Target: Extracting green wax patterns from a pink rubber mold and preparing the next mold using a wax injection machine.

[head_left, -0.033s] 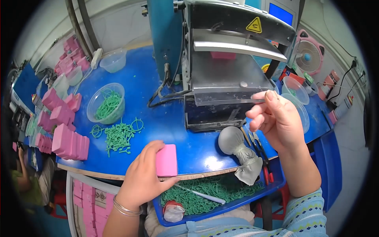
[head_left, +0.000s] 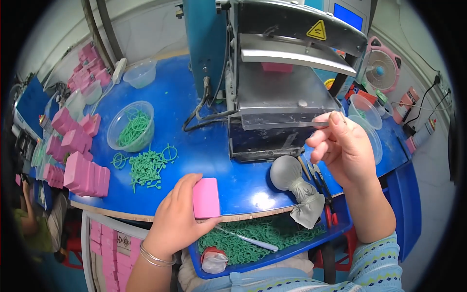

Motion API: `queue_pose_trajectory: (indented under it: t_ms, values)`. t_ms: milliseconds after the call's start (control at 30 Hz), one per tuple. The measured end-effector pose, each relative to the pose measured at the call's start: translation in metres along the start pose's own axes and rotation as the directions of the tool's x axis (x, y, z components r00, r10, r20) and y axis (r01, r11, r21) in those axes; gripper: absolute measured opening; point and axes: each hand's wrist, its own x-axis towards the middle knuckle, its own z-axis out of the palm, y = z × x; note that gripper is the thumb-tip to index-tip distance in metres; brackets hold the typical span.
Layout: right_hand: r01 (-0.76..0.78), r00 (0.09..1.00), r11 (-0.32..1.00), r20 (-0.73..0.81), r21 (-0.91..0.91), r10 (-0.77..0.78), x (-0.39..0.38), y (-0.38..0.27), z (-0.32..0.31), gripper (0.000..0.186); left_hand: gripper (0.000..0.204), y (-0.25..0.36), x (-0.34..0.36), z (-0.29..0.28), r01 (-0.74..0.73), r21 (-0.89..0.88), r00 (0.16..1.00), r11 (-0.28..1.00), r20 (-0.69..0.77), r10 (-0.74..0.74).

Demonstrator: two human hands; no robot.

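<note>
My left hand [head_left: 177, 214] lies curled around the left side of a pink rectangular block [head_left: 206, 198] at the front edge of the blue table. My right hand [head_left: 343, 146] is raised in front of the machine's lower right corner. Its thumb and forefinger are close together and the other fingers are curled; anything between them is too small to make out. The machine [head_left: 282, 104] has a metal plate under a raised guard, and another pink block [head_left: 277, 67] is inside it. Below my hands a blue tray [head_left: 194, 263] holds tangled green plastic pieces [head_left: 272, 248].
A grey cloth-wrapped bundle [head_left: 292, 180] lies beside cutting tools [head_left: 318, 177]. Small green parts [head_left: 147, 168] are piled by a clear bowl [head_left: 114, 134]. Stacked pink blocks [head_left: 85, 175] stand at the left. A pale-handled tool [head_left: 258, 242] rests across the tray.
</note>
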Motion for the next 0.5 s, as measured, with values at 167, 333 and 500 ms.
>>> queue_pose_trajectory:
  t_ms: [167,333,500]
  values:
    - [0.134,0.99,0.991,-0.038,-0.001,-0.134,-0.001,0.018,0.001,0.029,0.078,0.019,-0.021,0.008,-0.059,-0.103,0.992,0.993,-0.118,0.047]
    - [0.212,0.975,0.977,-0.066,0.017,-0.211,0.007,0.03,0.001,0.03,0.049,0.002,-0.077,-0.003,-0.419,0.274,0.761,0.866,-0.414,0.5]
    - [0.135,0.977,0.984,-0.151,-0.118,-0.152,0.006,0.015,-0.019,0.033,0.069,-0.031,-0.131,-0.084,0.285,0.553,0.504,0.783,-0.781,0.368]
